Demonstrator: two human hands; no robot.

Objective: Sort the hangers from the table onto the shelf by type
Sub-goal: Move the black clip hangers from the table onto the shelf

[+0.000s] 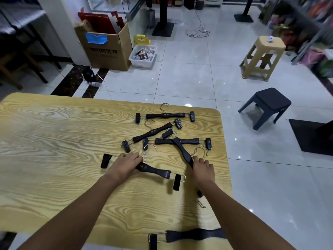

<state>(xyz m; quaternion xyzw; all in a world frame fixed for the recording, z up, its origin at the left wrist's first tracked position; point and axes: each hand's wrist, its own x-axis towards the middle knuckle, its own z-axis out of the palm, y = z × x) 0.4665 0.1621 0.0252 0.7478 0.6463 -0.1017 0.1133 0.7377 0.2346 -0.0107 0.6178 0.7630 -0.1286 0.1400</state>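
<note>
6 black clip hangers with thin metal hooks.

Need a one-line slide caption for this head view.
Left hand and right hand each on a black clip hanger among several scattered on a wooden table.

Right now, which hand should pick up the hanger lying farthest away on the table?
Probably the right hand: the farthest hanger lies toward the table's right side, and the left hand is already resting on the nearest hanger.
</note>
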